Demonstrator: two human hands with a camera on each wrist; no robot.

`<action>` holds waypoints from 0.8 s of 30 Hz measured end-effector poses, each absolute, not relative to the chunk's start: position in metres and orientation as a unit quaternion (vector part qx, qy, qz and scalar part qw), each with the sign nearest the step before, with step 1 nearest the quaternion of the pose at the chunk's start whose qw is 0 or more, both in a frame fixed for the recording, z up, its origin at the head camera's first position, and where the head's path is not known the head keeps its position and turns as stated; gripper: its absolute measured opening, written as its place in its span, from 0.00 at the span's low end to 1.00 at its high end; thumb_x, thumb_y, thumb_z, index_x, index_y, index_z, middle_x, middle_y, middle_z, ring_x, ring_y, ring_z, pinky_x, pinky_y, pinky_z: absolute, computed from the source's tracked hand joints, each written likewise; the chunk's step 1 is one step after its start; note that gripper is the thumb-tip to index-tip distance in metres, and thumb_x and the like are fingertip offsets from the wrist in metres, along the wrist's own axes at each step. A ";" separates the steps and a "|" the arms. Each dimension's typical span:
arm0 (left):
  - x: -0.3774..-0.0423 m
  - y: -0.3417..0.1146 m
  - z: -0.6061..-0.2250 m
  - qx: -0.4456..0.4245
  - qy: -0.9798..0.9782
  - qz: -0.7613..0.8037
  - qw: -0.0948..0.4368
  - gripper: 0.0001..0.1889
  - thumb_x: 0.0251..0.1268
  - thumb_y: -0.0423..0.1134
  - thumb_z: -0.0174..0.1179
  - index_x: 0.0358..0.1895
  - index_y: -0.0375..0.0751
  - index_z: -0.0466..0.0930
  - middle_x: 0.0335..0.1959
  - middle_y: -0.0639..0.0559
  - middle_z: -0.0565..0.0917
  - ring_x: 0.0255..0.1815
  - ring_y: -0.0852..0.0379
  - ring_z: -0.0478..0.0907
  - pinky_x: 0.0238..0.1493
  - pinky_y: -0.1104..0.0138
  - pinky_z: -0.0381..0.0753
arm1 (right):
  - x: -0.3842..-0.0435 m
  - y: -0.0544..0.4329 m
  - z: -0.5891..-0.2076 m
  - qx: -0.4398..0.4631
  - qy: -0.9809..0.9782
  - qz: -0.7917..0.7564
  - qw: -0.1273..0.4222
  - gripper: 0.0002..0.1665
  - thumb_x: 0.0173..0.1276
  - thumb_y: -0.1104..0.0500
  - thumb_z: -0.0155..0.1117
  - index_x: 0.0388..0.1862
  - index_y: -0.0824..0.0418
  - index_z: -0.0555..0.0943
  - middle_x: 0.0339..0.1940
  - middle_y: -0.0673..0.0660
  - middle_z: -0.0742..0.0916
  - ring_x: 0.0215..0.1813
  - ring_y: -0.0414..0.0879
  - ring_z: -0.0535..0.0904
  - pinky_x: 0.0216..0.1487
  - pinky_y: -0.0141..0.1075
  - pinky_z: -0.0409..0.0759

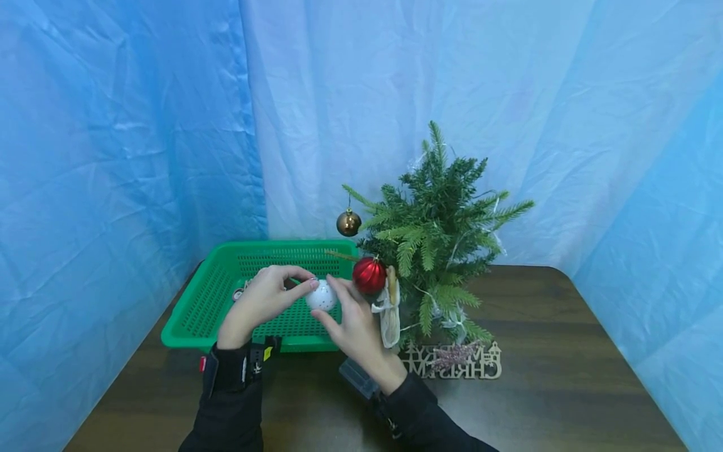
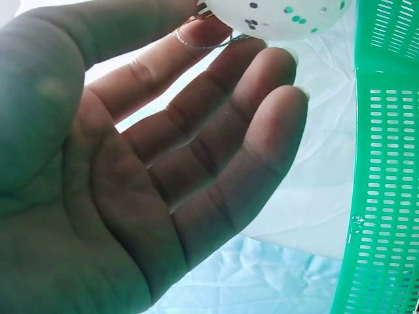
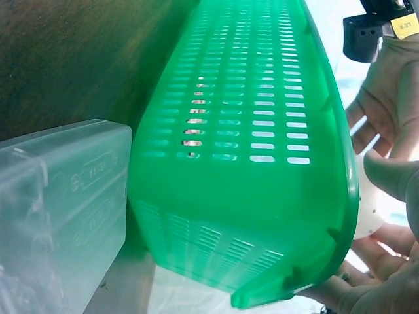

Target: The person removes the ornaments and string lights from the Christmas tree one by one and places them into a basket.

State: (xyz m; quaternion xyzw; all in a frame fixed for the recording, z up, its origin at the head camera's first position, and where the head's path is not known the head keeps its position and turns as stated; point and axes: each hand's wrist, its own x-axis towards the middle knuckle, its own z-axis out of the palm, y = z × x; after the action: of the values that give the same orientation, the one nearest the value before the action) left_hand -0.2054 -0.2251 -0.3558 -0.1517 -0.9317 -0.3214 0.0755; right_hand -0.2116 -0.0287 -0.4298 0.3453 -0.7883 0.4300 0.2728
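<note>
Backdrop: shiny blue and pale-blue curtains [image 1: 367,94] hang behind and on both sides of a dark wooden table [image 1: 553,389]; the green basket [image 1: 183,341] stands on its left part, and places below are given from that basket.
Left hand [image 1: 268,298]: thumb and index finger pinch the top of a white ball [image 1: 322,297], beside a thin silvery loop [image 2: 196,47]; the other fingers are loosely bent and spread.
Right hand [image 1: 356,320]: thumb and fingers grasp the same ball from its other side.
White ball: speckled with dark and green dots, held up over the basket's right half.
Edges: the basket's right rim lies just beside the right hand; the table's left edge runs near the basket's left end.
Room: bare wood stretches in front of the basket and far to its right, beyond the tree.
Basket: slotted plastic walls; a few small pieces [image 1: 238,294] lie inside, partly hidden by the left hand.
Clear plastic box [image 3: 72,216]: just in front of the basket, near its right end; contents cannot be told.
Tree [image 1: 440,232]: green, right of the basket, with a bronze ball [image 1: 348,223], a red ball [image 1: 369,275] and a cream ornament [image 1: 390,314] on its basket side.
Sign [image 1: 491,364]: pale cut-out letters, right of the basket at the tree's foot, partly covered by a pink sprig [image 1: 452,356].
</note>
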 end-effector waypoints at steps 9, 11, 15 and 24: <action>-0.203 -0.227 -0.354 -0.143 -0.933 -0.316 0.090 0.13 0.74 0.48 0.62 0.49 0.43 0.88 0.43 0.51 0.88 0.37 0.55 0.82 0.37 0.60 0.82 | -0.211 -0.028 -0.428 0.350 -0.803 0.417 0.242 0.41 0.65 0.53 0.76 0.72 0.67 0.71 0.62 0.63 0.81 0.62 0.54 0.79 0.57 0.43 0.81; -0.203 -0.227 -0.353 -0.139 -0.934 -0.317 0.093 0.13 0.74 0.48 0.63 0.49 0.43 0.88 0.43 0.50 0.88 0.37 0.54 0.83 0.37 0.60 0.83 | -0.210 -0.028 -0.428 0.351 -0.805 0.416 0.236 0.42 0.65 0.53 0.76 0.73 0.67 0.70 0.62 0.63 0.81 0.63 0.54 0.79 0.60 0.44 0.80; -0.202 -0.229 -0.352 -0.132 -0.934 -0.317 0.094 0.14 0.74 0.47 0.63 0.49 0.42 0.88 0.44 0.50 0.88 0.36 0.55 0.82 0.36 0.61 0.82 | -0.210 -0.029 -0.428 0.354 -0.805 0.414 0.234 0.43 0.65 0.54 0.77 0.73 0.67 0.70 0.63 0.64 0.81 0.64 0.55 0.78 0.62 0.46 0.78; -0.202 -0.236 -0.353 -0.140 -0.932 -0.323 0.086 0.14 0.74 0.46 0.63 0.49 0.40 0.87 0.41 0.50 0.87 0.27 0.56 0.75 0.31 0.61 0.78 | -0.209 -0.029 -0.428 0.353 -0.814 0.394 0.240 0.43 0.63 0.53 0.78 0.72 0.67 0.71 0.62 0.66 0.81 0.66 0.58 0.76 0.64 0.49 0.76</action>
State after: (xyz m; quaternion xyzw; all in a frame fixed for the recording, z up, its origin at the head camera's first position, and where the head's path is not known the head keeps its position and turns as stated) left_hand -0.2018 -0.2355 -0.3532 -0.1404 -0.9319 -0.3232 0.0863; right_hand -0.2090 -0.0288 -0.4276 0.3528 -0.8140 0.3941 0.2398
